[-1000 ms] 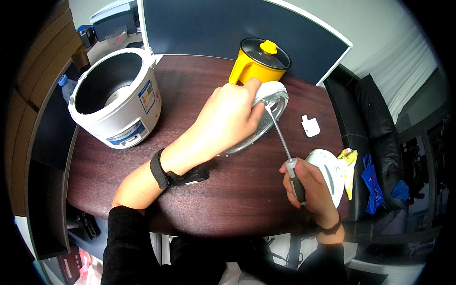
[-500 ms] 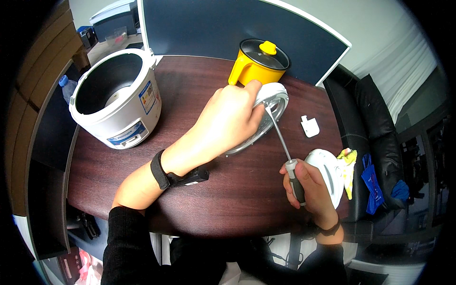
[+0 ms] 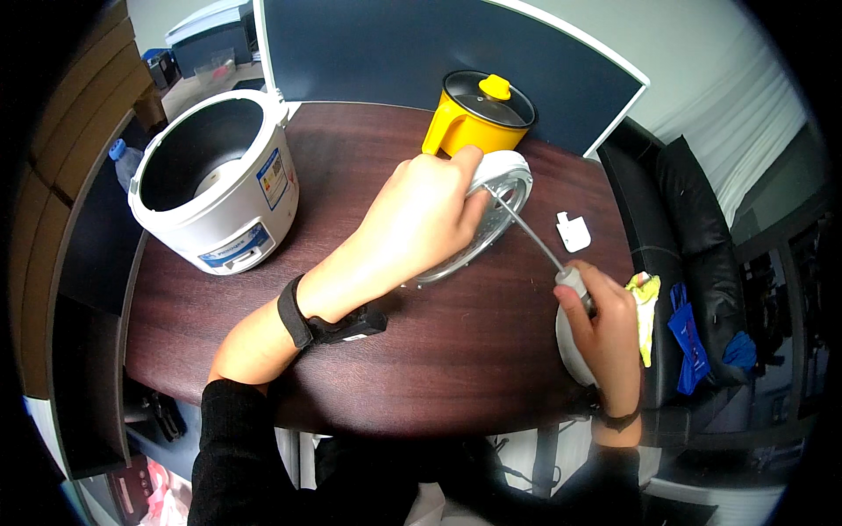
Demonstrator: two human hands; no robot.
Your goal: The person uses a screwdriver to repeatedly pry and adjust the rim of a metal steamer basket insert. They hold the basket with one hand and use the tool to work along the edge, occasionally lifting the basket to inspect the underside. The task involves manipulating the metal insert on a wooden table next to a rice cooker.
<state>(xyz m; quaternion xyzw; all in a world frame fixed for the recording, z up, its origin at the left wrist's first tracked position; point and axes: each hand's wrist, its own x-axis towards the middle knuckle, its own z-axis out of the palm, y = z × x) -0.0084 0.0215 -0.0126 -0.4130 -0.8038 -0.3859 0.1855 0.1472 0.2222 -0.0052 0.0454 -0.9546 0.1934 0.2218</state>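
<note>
My left hand (image 3: 419, 210) is closed on a round silver lid piece (image 3: 500, 219) with a white rim, tilted up off the brown table (image 3: 412, 368). My right hand (image 3: 599, 324) grips a screwdriver (image 3: 535, 234) by its grey handle; the shaft reaches up-left to the lid's white edge, beside my left fingertips. A white plastic cover (image 3: 570, 351) lies partly hidden under my right hand. A small white plastic piece (image 3: 572, 233) lies right of the lid. Behind the lid stands a yellow pot (image 3: 478, 132) with a black-rimmed glass top.
An open white rice cooker (image 3: 224, 215) stands at the left, near a water bottle (image 3: 124, 158). A dark partition (image 3: 368, 53) edges the back. A yellow cloth (image 3: 645, 311) hangs at the right edge, by a black sofa (image 3: 667, 202) with blue bags (image 3: 689, 342).
My right hand and the screwdriver handle have moved up and right, changing the shaft's angle. My left hand and the lid have stayed nearly still.
</note>
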